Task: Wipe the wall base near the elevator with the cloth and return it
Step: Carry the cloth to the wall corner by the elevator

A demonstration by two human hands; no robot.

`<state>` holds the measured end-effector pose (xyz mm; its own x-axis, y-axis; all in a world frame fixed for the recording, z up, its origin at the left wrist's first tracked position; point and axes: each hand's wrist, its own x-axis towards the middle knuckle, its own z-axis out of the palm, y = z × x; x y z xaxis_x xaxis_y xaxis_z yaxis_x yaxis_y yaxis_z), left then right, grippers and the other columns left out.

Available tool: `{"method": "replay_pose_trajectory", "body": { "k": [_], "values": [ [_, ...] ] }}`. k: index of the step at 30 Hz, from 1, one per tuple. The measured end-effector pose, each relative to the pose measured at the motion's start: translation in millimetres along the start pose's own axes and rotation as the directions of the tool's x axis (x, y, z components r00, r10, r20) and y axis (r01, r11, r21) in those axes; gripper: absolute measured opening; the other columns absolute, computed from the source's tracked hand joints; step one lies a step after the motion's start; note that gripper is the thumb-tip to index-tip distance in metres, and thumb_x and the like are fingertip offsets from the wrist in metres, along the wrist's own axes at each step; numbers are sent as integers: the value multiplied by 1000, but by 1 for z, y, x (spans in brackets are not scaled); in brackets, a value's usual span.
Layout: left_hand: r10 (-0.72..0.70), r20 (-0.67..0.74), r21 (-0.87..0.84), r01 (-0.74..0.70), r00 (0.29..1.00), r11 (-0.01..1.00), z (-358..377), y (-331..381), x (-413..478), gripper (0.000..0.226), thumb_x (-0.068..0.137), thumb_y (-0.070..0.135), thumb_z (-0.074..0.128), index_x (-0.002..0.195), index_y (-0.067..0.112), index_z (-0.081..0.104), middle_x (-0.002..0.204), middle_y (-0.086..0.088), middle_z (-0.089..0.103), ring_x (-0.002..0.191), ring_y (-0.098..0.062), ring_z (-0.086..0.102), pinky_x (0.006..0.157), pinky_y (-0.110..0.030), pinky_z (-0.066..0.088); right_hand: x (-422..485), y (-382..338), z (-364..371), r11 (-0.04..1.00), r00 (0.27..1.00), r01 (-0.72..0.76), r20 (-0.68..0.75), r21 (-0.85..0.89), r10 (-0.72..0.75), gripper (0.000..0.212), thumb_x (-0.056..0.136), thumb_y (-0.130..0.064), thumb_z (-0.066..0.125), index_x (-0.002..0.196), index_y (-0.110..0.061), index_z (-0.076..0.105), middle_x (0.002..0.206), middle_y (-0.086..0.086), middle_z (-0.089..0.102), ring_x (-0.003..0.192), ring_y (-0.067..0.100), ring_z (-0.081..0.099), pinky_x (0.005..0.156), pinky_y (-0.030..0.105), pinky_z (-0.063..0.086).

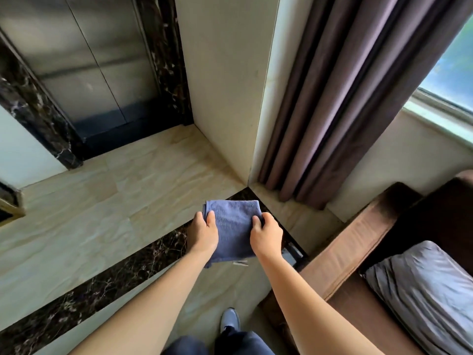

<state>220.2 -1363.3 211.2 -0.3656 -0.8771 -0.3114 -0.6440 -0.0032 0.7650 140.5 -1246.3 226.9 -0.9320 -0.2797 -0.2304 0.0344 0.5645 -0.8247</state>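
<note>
A folded blue cloth (pixel 233 226) hangs in the air in front of me, above the floor. My left hand (pixel 203 233) pinches its left edge and my right hand (pixel 266 234) pinches its right edge. Ahead rises the cream wall (pixel 225 85), and its base (pixel 222 155) meets the floor to the right of the elevator doors (pixel 84 65). The hands are well short of the wall base, not touching it.
Dark marble frames (pixel 169 60) the elevator. Purple curtains (pixel 340 98) hang right of the wall corner under a window (pixel 450 73). A brown sofa (pixel 358 242) with a grey cushion (pixel 425 293) stands at right. My shoe (pixel 229 320) is on the tiled floor (pixel 102 201).
</note>
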Motion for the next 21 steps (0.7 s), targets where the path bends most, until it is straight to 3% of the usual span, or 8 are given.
{"method": "replay_pose_trajectory", "body": {
  "k": [8,16,21],
  "values": [
    [-26,59,29,25,998,999,55,61,115,33,98,41,42,82,12,42,104,-22,65,97,-41,59,71,-33,31,134,-31,20,994,996,-83,21,-78,84,21,96,-22,49,80,-9,53,77,0,58,76,25,50,69,31,33],
    [-133,170,99,118,976,988,139,94,305,36,97,43,43,84,9,46,102,-24,66,94,-41,61,71,-38,39,326,-50,99,956,971,-191,101,-221,218,20,98,-20,48,94,-3,57,100,15,67,96,35,58,75,31,37],
    [-153,234,122,127,960,984,196,104,414,34,95,46,44,74,20,38,91,-18,63,90,-41,60,66,-36,34,437,-45,145,914,939,-266,132,-307,318,22,98,-19,48,106,-2,60,109,18,67,104,38,58,85,37,43]
  ]
}}
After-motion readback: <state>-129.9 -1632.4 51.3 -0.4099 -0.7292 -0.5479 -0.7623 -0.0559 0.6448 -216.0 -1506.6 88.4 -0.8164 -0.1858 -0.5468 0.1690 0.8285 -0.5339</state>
